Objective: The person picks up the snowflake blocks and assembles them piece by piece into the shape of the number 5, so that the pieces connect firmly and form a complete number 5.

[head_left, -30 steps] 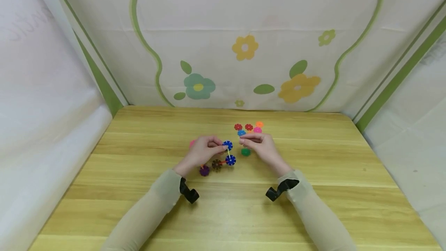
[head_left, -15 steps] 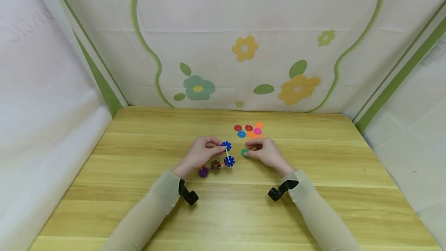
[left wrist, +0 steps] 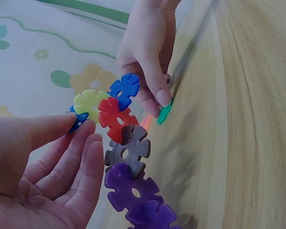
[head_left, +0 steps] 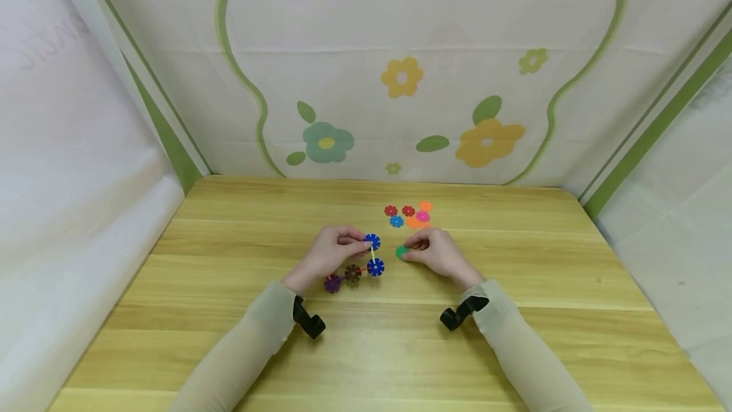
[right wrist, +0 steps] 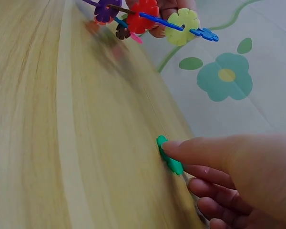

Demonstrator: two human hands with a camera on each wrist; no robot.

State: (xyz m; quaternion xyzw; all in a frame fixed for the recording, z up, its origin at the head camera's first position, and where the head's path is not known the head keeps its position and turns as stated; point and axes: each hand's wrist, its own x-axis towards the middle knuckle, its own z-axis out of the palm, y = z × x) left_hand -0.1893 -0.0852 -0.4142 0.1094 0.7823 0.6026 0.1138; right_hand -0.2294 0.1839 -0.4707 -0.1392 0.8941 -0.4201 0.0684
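The thumb and fingers of the right hand point(head_left: 439, 254), clear of the green disc point(head_left: 401, 252) a second ago, now pinch it, separate from the chain point(head_left: 352, 273). Left of them, the left hand point(head_left: 330, 252) pinches the chain's blue end disc point(head_left: 373, 241). Loose discs point(head_left: 396, 222) lie beyond the right fingers.

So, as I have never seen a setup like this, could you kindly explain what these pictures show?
No machine is at work here, just a person's left hand and right hand, both bare. The wide picture comes from a camera worn on the head, looking forward and down at a wooden table; the two closer pictures come from cameras on the left and right wrists. The left hand pinches a blue disc in a chain of slotted discs. The right hand pinches a separate green disc. Further back lie loose discs in red, blue, pink and orange.
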